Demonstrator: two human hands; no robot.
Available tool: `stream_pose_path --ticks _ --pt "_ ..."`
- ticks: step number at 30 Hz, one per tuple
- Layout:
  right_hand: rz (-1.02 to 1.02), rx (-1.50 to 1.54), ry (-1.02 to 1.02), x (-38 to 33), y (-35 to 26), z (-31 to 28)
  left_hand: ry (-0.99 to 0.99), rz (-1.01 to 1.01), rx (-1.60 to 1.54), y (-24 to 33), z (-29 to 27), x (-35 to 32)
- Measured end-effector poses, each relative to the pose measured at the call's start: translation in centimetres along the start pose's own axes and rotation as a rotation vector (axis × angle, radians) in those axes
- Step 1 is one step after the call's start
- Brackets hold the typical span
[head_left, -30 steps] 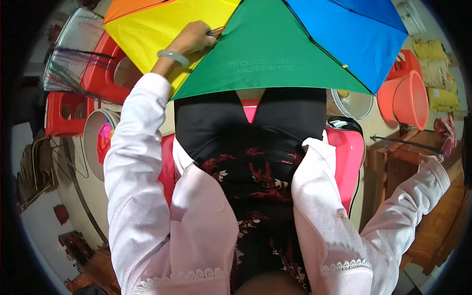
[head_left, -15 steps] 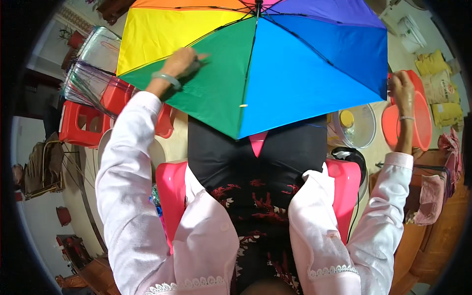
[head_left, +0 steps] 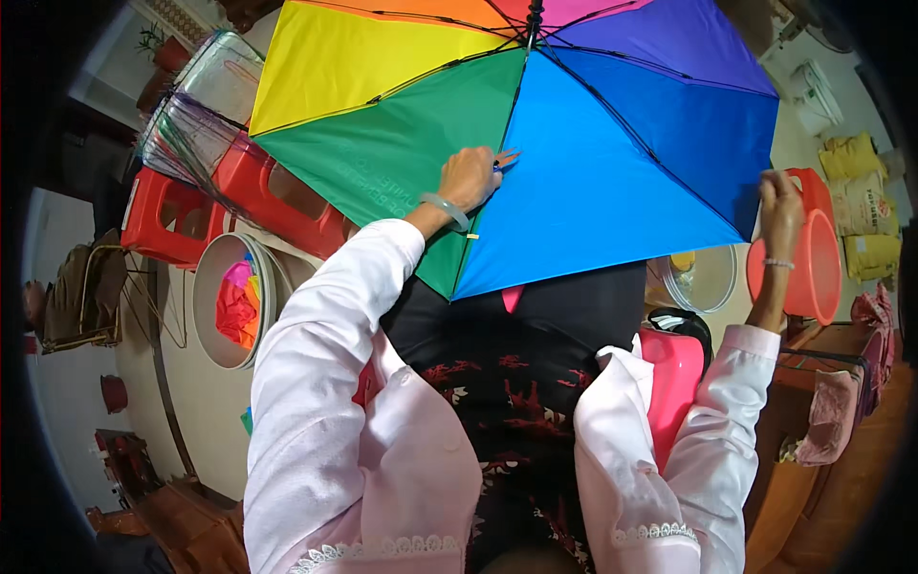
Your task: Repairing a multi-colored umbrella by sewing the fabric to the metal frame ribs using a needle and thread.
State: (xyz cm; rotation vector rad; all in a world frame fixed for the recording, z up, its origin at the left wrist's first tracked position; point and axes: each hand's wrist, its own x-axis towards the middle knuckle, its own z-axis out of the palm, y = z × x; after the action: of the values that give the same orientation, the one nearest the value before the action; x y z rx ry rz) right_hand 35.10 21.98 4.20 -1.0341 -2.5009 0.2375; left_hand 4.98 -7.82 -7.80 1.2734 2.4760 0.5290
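Note:
A rainbow umbrella [head_left: 612, 163] is spread over my lap, its dark ribs and the central shaft [head_left: 535, 19] facing me. Between its green and light blue panels, my left hand [head_left: 469, 179] is closed on a small tool with thin orange-brown prongs [head_left: 508, 158] and a blue bit. The prongs lie over the seam and rib there. A short pale tag [head_left: 473, 236] sits lower on that seam. At the dark blue panel's outer edge, my right hand [head_left: 782, 203] is closed; what its fingers hold, if anything, cannot be made out.
At left stand red plastic stools [head_left: 172, 212] and a whitish bucket [head_left: 203, 320] with bright cloth inside. Clear plastic boxes [head_left: 206, 91] with strands rest beyond. On the right are a clear tub [head_left: 724, 282], a red basin [head_left: 824, 268] and yellow sacks [head_left: 870, 253].
My left hand has moved right across the green panel to the seam beside the light blue one. The umbrella has shifted slightly right and downward. My right hand has lowered a little.

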Motion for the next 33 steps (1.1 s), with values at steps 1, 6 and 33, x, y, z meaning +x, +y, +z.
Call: stream_pose_path --ticks 1,6,33 --pt "-0.085 -0.044 0.103 1.3 -0.1 -1.0 0.037 0.021 0.012 -0.2 0.1 -0.3" --pt "-0.243 0.249 0.199 7.3 -7.4 -1.0 0.183 0.019 0.059 0.0 0.5 0.5" --pt "-0.390 0.142 -0.451 6.5 -25.7 17.7 0.100 -0.404 -1.217 0.9 -6.3 6.4"
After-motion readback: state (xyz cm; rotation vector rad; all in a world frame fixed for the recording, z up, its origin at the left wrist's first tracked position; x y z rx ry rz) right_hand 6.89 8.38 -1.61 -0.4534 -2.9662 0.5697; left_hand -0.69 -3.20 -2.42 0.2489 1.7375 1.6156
